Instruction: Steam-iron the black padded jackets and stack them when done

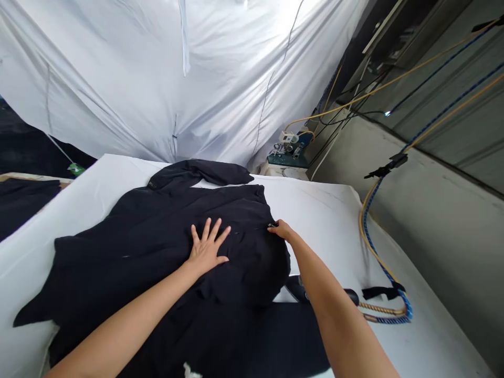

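Observation:
A black jacket (157,231) lies spread over a white-covered table, one sleeve (216,170) stretched along the far side. My left hand (206,251) rests flat on the middle of the jacket, fingers spread. At the jacket's right edge, my right hand (280,229) pinches the fabric where a small metallic piece shows, perhaps a zipper end. Partly hidden behind my right forearm is a dark tool with a black handle (352,297), which looks like an iron. Its lower parts cannot be made out.
Yellow and blue cords (370,215) hang at the right and run down to the tool. A green-based machine (289,152) stands beyond the table (326,205). White sheeting (129,79) hangs behind. Dark fabric (25,202) lies on another surface at the left.

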A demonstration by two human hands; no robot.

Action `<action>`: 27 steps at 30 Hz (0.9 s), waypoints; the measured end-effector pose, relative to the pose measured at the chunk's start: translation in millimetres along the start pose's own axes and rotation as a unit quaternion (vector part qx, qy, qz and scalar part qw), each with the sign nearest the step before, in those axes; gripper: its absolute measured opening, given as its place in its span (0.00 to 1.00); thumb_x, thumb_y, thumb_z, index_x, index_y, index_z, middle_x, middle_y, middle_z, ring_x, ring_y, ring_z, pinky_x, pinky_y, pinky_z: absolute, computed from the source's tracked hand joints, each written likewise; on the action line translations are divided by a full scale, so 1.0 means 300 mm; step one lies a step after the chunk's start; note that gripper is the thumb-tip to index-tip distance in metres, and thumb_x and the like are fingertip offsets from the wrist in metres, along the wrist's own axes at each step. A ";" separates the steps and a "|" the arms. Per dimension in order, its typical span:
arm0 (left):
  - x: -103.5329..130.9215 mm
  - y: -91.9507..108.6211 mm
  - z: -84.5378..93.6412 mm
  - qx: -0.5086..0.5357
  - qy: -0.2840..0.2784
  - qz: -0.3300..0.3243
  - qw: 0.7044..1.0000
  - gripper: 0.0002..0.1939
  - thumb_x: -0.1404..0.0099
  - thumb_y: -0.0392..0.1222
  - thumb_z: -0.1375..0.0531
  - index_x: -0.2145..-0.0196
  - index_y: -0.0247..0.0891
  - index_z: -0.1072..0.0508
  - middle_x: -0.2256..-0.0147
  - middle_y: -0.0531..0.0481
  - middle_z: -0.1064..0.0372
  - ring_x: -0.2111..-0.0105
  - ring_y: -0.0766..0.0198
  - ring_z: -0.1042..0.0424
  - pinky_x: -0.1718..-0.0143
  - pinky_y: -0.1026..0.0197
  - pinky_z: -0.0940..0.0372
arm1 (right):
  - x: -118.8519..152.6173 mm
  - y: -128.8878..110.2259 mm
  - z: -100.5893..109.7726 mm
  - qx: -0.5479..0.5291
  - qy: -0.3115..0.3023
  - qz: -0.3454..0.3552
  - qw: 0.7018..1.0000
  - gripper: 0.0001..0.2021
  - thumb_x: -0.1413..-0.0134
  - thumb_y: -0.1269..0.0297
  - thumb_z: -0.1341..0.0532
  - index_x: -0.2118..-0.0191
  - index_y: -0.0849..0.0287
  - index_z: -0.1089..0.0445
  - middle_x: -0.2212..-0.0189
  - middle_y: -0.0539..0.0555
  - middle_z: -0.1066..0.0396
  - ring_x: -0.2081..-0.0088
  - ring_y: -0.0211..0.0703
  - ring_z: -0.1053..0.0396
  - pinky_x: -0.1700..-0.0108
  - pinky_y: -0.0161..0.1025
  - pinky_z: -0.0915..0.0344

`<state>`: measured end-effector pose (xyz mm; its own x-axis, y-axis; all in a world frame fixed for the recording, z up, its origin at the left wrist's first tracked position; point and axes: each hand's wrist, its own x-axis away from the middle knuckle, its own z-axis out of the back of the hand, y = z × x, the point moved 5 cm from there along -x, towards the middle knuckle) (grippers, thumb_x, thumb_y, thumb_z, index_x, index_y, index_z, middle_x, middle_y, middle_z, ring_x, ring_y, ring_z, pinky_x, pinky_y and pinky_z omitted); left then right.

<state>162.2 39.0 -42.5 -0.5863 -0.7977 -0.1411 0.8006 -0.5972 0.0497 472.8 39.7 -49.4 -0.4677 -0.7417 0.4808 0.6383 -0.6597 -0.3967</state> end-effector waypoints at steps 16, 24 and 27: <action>0.102 0.008 -0.094 0.057 -0.084 0.088 0.991 0.43 0.48 0.68 0.49 0.39 0.55 0.58 0.36 0.52 0.65 0.39 0.36 0.73 0.54 0.22 0.78 | 0.215 -0.174 -0.269 0.328 0.007 0.014 0.944 0.41 0.49 0.37 0.57 0.36 0.56 0.67 0.36 0.63 0.74 0.40 0.72 0.73 0.49 0.70 0.69; 0.131 0.014 -0.085 0.097 -0.137 0.069 0.983 0.37 0.44 0.66 0.52 0.39 0.58 0.59 0.36 0.57 0.69 0.39 0.41 0.75 0.51 0.24 0.76 | 0.206 -0.132 -0.250 0.330 -0.027 -0.021 0.943 0.48 0.56 0.31 0.56 0.36 0.55 0.73 0.37 0.63 0.79 0.41 0.76 0.73 0.51 0.72 0.69; 0.153 0.018 -0.071 0.115 -0.148 0.059 0.981 0.33 0.41 0.65 0.56 0.40 0.60 0.58 0.36 0.58 0.70 0.38 0.44 0.74 0.49 0.27 0.75 | 0.205 -0.120 -0.219 0.305 -0.034 0.015 0.952 0.49 0.58 0.30 0.56 0.36 0.53 0.75 0.36 0.60 0.82 0.40 0.72 0.76 0.48 0.69 0.68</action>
<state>142.3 0.8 -69.9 -0.5292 -0.8312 0.1704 0.8357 -0.4758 0.2741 380.9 9.8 -57.0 -0.4155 -0.7358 0.5348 0.8969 -0.4293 0.1063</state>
